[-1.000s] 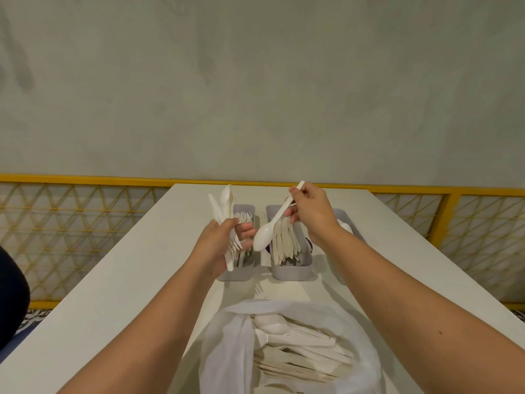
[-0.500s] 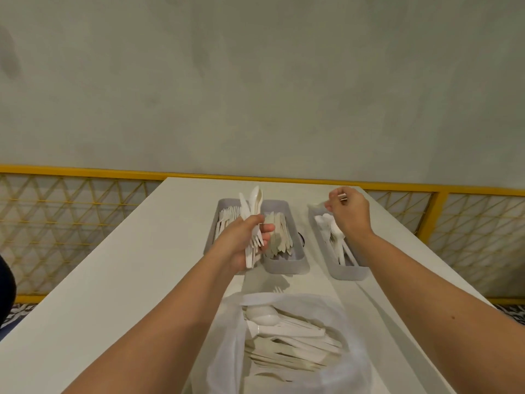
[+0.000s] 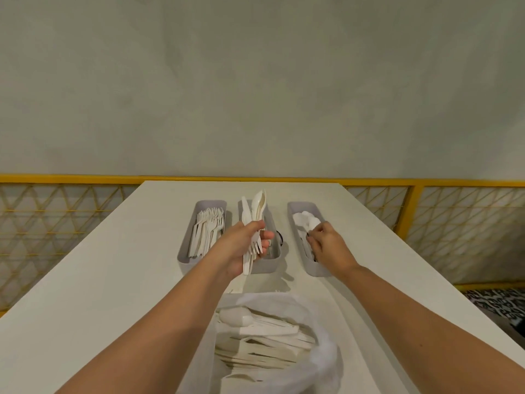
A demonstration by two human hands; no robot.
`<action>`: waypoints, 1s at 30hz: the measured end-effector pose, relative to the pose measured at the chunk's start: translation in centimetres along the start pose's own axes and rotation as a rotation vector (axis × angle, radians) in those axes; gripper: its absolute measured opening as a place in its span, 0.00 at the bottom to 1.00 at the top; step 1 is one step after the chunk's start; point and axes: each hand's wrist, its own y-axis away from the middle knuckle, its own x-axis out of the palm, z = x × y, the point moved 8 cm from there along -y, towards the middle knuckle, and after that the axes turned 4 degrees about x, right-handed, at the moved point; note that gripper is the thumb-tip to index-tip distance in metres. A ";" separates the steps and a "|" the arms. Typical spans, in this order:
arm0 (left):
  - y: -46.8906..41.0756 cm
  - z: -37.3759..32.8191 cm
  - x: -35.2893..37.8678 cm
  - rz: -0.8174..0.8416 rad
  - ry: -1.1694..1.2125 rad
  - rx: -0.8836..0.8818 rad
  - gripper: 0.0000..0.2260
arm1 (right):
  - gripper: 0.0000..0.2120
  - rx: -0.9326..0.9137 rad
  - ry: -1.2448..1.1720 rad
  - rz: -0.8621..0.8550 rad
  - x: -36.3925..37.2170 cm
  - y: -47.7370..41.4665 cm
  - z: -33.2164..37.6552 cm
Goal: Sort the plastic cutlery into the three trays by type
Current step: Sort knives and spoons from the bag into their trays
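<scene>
Sorting looks partly done: three trays (image 3: pixel 186 258) hold cutlery, left hand (image 3: pixel 241 245) grips a mixed bunch (image 3: pixel 253 220), right hand (image 3: pixel 326 245) fingers curl, grip unclear, bag (image 3: pixel 321 362) remains full

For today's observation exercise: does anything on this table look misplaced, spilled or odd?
Nothing is spilled or damaged. One small oddity: a dark round object sits on the table between the middle tray and right tray, partly hidden, so I cannot tell what it is.

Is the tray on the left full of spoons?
No, the left tray holds forks, their tines plainly showing at the far end.
</scene>
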 end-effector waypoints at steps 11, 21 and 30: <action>0.1 0.0 0.9 0.021 -0.023 -0.005 0.09 | 0.17 0.005 0.233 0.187 1.3 -0.2 0.1; 0.1 0.2 1.0 0.036 -0.031 -0.005 0.11 | 0.21 0.000 0.328 0.339 2.0 -0.3 -0.1; 0.2 0.1 0.8 0.021 -0.037 0.003 0.09 | 0.16 0.013 0.072 0.031 -1.2 -0.8 2.3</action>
